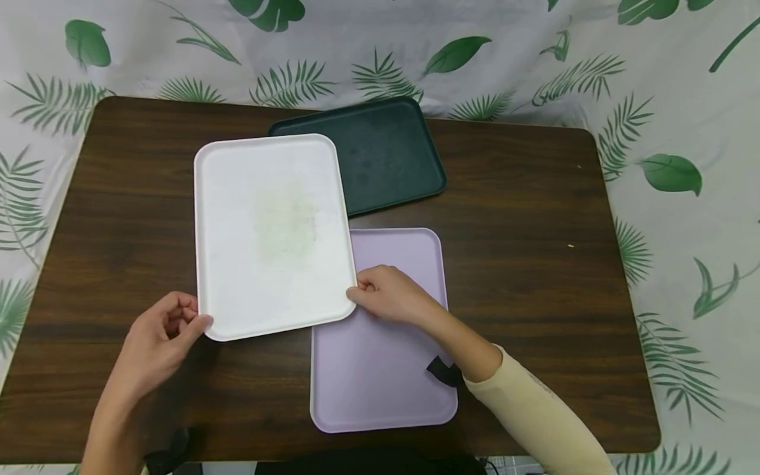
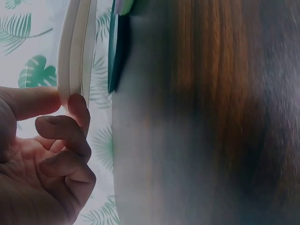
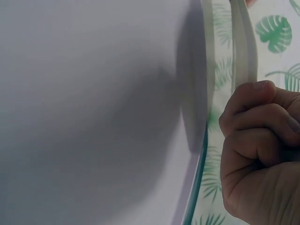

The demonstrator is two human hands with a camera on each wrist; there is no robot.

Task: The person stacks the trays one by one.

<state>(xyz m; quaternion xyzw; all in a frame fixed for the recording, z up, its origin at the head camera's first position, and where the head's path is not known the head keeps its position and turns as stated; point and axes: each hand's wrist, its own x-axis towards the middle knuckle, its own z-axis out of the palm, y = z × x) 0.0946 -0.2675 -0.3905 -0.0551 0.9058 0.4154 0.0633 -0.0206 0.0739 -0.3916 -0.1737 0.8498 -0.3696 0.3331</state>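
A white rectangular tray [image 1: 273, 231] is held up over the table by both hands, its middle marked with a faint greenish stain. My left hand [image 1: 157, 336] pinches its near left corner between thumb and fingers; the left wrist view shows the white tray's rim [image 2: 75, 51] edge-on in that grip. At the near right corner my right hand [image 1: 388, 293] grips the rim, fingers curled beneath. Below the right hand lies a lilac tray [image 1: 380, 389], partly covered by the white one. A dark green tray [image 1: 386, 155] rests farther back, its left part hidden behind the white tray.
The trays are on a dark wood-grain table [image 1: 522, 297] with rounded corners. Behind and beside it hangs a white cloth [image 1: 683, 251] printed with green leaves. A small pale speck [image 1: 570, 245] lies on the table's right side. A black strap [image 1: 444, 371] shows at the right wrist.
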